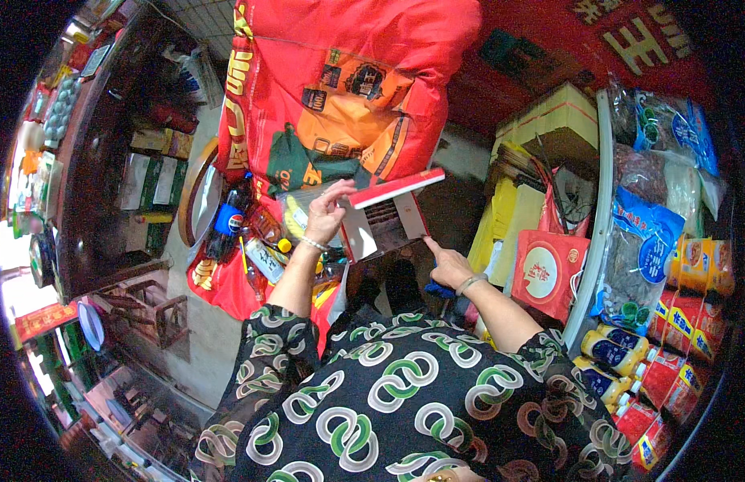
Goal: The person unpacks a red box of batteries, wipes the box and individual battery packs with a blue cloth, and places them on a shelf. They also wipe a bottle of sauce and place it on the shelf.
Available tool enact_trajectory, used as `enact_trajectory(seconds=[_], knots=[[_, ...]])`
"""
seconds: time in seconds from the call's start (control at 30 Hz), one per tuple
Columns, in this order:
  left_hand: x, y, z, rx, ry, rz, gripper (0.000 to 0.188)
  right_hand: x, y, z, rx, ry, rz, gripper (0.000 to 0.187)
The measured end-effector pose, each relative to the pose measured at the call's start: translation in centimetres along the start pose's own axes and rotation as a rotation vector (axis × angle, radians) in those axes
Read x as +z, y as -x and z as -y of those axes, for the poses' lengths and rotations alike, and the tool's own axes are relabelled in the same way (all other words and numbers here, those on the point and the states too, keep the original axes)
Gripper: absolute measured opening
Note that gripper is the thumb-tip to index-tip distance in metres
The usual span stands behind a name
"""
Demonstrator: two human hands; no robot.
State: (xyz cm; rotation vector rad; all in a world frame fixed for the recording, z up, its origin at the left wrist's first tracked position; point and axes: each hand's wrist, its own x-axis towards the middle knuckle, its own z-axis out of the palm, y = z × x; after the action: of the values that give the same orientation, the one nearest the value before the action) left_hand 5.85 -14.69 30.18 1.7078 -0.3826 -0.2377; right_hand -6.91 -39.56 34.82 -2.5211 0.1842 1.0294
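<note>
A box (386, 223) with a white inside is held over my lap, its red-topped lid (397, 189) raised and tilted. Dark contents in a row show inside, too small to name. My left hand (327, 214) has its fingers bent and closed at the box's left side, by the end of the lid. A bracelet circles that wrist. At the box's lower right corner is my right hand (450, 265), its index finger reaching to the edge and the other fingers curled under. Something blue shows beneath it, partly hidden.
Ahead stands a large red printed sack (348, 72). To the left lie a dark soda bottle (225, 225) and other bottles in a red bag. On the right are a red gift bag (549, 269), a yellow carton (549, 120) and a shelf edge (601, 201) with packaged goods.
</note>
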Motion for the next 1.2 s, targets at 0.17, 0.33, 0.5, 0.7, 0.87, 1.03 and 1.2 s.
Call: enact_trajectory(seconds=[0.17,0.33,0.5,0.7,0.87,1.03,1.2], knots=[[-1.1,2.3,0.8,-0.177,-0.254,0.217,0.03,1.2,-0.9,-1.0,-0.023,0.031,-0.007,0.065],[2.8,6.4,0.6,-0.105,-0.469,-0.182,0.044,0.5,-0.3,-0.5,0.021,-0.034,-0.008,0.064],[4.2,7.1,2.6,-0.681,0.062,-0.328,0.089,2.4,-0.6,-3.8,-0.056,-0.306,-0.092,0.048],[3.1,7.8,8.7,-0.803,0.516,0.008,0.101,2.8,-3.7,-6.5,0.072,-0.616,-0.092,0.05],[3.1,7.0,6.3,-0.774,0.639,0.007,0.094,3.5,-7.1,-5.3,0.038,-0.649,-0.234,0.057],[4.7,5.9,3.7,-0.774,0.708,-0.248,0.095,3.8,-7.4,-2.7,-0.057,-0.811,-0.195,0.038],[4.7,5.9,7.4,-0.77,0.821,-0.273,0.1,2.3,-6.0,-2.1,-0.039,-0.794,-0.125,0.043]])
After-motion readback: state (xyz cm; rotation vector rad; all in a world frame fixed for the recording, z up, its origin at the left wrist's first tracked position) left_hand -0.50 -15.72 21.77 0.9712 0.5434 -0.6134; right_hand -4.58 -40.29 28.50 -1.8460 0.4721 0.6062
